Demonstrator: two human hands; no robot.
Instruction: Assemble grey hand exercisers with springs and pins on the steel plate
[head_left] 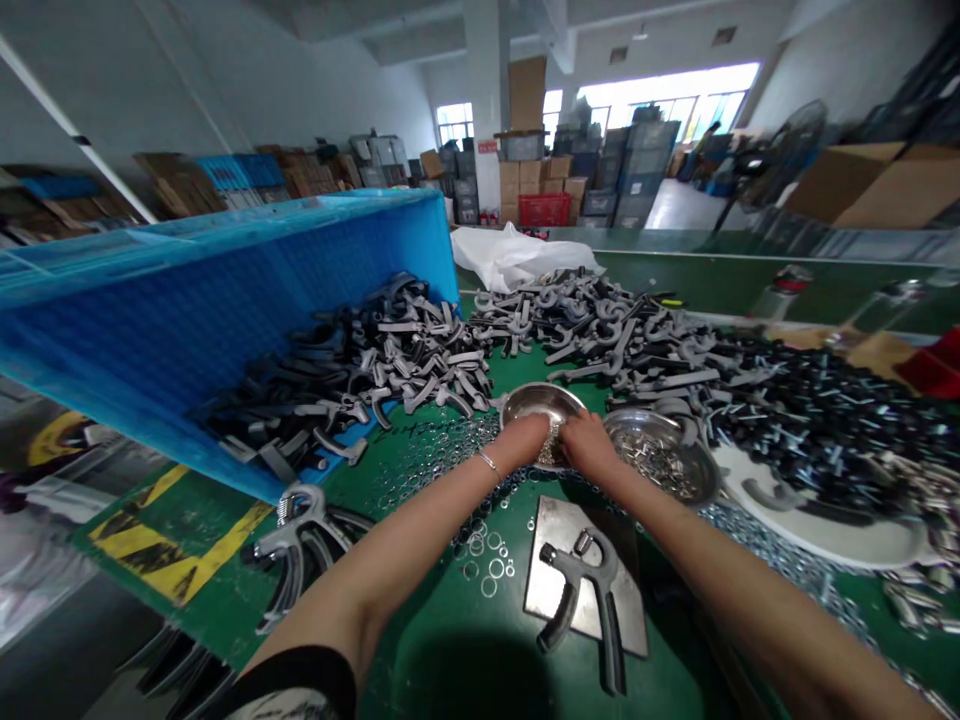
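Both hands reach into a shallow metal bowl (517, 398) of small metal parts. My left hand (529, 438), with a bracelet at the wrist, has its fingers curled down at the parts. Beside it, my right hand (586, 440) is closed, fingertips bent into the bowl. What either hand holds is hidden. A second metal bowl (701, 475) with small metal pieces stands to the right. Nearer me, a grey and black hand grip exerciser (600, 575) with a spring lies on a metal plate (551, 530). Loose metal rings (491, 570) are scattered around the bowl.
A blue crate (225, 260) on its side holds grey handles, which spill onto the green table (427, 640). More handles (622, 330) are heaped behind the bowls. Black-headed bolts (825, 420) and a white tray (847, 540) lie right. Assembled grips (307, 540) stand left.
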